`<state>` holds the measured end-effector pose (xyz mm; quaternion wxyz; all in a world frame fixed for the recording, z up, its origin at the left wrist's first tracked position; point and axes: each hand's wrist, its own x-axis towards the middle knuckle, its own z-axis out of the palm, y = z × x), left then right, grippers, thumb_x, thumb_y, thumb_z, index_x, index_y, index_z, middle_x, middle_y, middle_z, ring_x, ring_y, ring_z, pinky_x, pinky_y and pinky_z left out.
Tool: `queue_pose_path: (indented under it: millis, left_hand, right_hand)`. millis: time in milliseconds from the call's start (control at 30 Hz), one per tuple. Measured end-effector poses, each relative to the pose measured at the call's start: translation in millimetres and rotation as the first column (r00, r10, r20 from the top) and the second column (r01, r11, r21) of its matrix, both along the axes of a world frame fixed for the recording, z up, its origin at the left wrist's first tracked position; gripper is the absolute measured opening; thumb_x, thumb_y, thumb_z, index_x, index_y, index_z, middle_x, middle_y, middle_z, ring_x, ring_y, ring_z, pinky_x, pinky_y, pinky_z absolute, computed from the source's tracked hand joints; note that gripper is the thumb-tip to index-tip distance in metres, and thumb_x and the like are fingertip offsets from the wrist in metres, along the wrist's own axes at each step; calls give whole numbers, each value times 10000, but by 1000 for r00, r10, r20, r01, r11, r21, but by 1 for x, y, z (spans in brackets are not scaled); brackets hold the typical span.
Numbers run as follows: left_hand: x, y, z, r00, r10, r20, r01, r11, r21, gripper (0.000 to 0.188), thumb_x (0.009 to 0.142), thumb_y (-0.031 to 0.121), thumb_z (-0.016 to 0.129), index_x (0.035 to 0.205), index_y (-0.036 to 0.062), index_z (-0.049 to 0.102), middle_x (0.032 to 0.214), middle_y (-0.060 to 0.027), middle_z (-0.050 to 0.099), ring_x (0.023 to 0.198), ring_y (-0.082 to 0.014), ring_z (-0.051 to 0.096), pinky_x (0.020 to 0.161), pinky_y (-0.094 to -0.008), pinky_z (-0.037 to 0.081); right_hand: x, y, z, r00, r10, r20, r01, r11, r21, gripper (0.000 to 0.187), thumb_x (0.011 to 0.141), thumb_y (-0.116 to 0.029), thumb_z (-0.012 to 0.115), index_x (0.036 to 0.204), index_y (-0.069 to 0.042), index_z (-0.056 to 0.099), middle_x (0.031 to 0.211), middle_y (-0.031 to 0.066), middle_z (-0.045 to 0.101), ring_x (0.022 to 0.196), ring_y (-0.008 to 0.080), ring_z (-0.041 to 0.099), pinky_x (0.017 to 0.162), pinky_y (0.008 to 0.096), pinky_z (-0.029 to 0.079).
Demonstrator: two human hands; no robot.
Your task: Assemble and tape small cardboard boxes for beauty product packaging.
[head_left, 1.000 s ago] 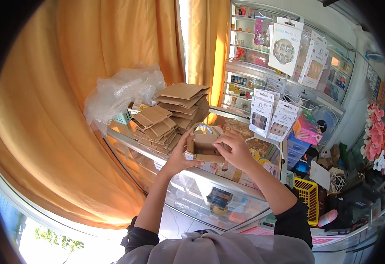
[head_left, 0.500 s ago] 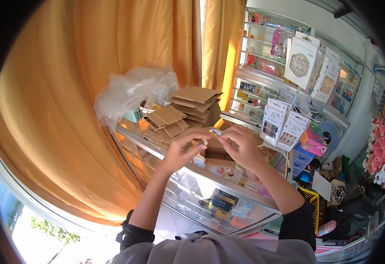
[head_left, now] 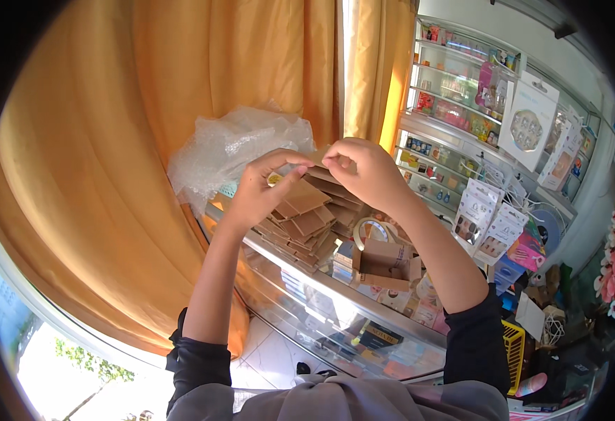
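Both my hands are raised close together above the counter, fingertips almost meeting. My left hand has thumb and forefinger pinched, and my right hand is curled with its fingertips pressed together. Whatever sits between the fingers is too small to make out. Below and behind them lies a stack of folded brown cardboard boxes. An open small cardboard box stands on the glass counter under my right forearm, its inside facing up. Beside that box, a roll of tape rests on its edge.
Crumpled bubble wrap lies at the back left against an orange curtain. Hanging packs of false nails stand at the right, with a yellow basket nearer me. The glass display counter holds goods inside.
My hands have risen off the open box and shifted left over the cardboard stack. The box and tape roll now show uncovered. The whole view has turned slightly left.
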<state>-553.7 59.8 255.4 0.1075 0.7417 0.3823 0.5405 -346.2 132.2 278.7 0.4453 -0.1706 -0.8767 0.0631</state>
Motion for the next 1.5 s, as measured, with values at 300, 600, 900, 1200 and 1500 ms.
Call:
queue_pose_path:
  millis: [300,600,900,1200,1500]
  left_hand:
    - [-79,84,-4,949,241,-203,-218,968,127,188,888,112,655,1069,80,696,1236,-130,621,1183,-305,559,1016,-394,439]
    - [-107,165,-40,783,485,-390,-453,874,176,514,770,229,787,1245,166,602,1374,-135,524,1272,-353,486,1037,-437,440]
    - [-143,203,-57,706,585,-400,-600,794,101,487,705,208,792,1145,118,603,1141,-123,657,1018,-347,636,837,-433,528]
    - [-169,213,-65,743,574,-343,-619,785,-26,329,728,272,764,916,29,647,901,-222,676,882,-417,638,771,-476,511]
    - [-182,222,-78,783,554,-282,-585,810,-34,301,720,247,742,911,29,663,866,-206,678,818,-409,642,701,-434,511]
  right_hand:
    - [-57,88,24,960,-115,254,106,993,49,141,853,-204,649,857,-66,682,859,100,687,822,290,664,698,389,513]
    - [-122,146,15,813,-81,577,95,995,5,111,842,-151,625,873,-74,700,877,91,704,839,261,673,731,378,520]
    - [-176,160,-14,620,4,785,73,995,-63,138,819,-137,639,918,-106,730,916,82,714,893,267,673,771,387,523]
    - [-206,165,-44,641,60,766,-146,988,45,323,809,-35,595,1105,-136,675,1203,35,639,1050,286,632,841,409,530]
    - [-220,169,-63,604,-157,782,-205,917,343,199,854,-110,568,1025,-117,671,1064,43,612,1123,247,586,830,391,540]
